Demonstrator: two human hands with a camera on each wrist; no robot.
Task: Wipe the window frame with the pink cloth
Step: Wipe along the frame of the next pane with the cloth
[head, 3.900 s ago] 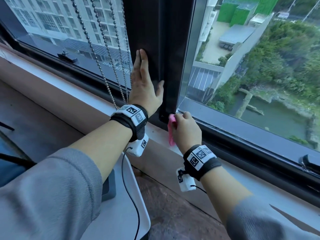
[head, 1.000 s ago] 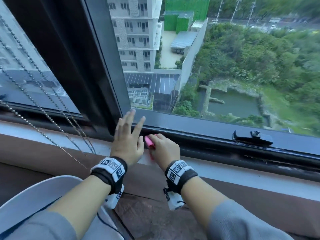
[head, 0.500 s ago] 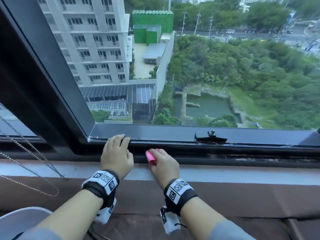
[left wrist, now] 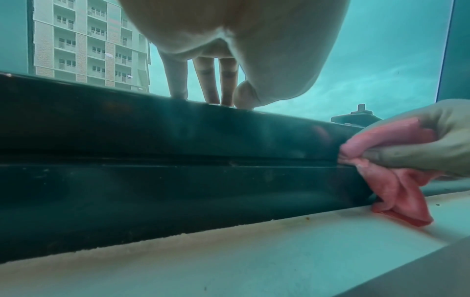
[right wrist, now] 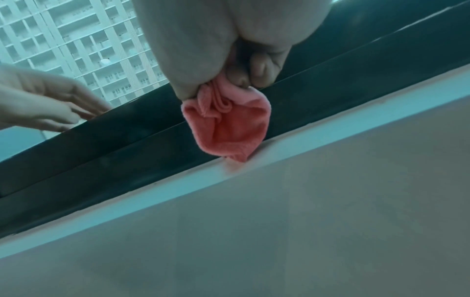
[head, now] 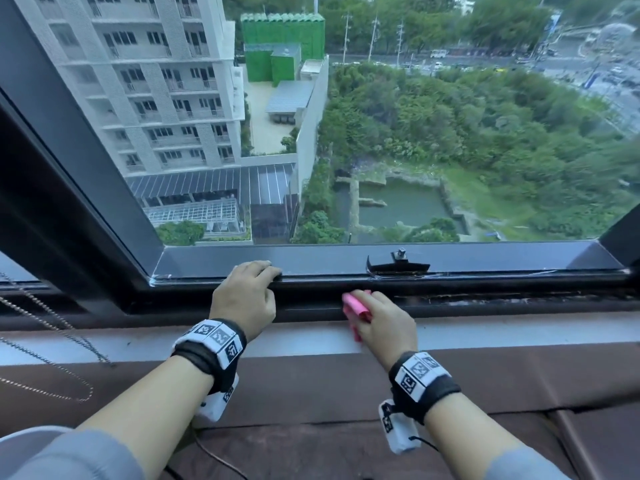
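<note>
The black window frame's bottom rail [head: 485, 301] runs across the head view below the glass. My right hand [head: 384, 323] grips the bunched pink cloth [head: 355, 306] and holds it against the rail's face, left of the latch. The cloth's [right wrist: 229, 128] lower end hangs down to the white sill. In the left wrist view the cloth [left wrist: 396, 186] sits at the right edge, pinched by the right hand [left wrist: 432, 144]. My left hand [head: 242, 299] is about a hand's width to the left, its fingertips [left wrist: 206, 84] resting on the rail's [left wrist: 152, 140] upper ledge and holding nothing.
A black window latch [head: 398, 266] sits on the rail's top, just right of the cloth. A white sill [head: 519, 327] and a brown padded ledge [head: 311, 393] lie below the frame. Bead chains [head: 52, 327] hang at the left beside the dark upright [head: 69, 168].
Both hands have slid right along the bottom rail, away from the dark upright. The right hand with the cloth has gone further, so the gap between the hands has grown.
</note>
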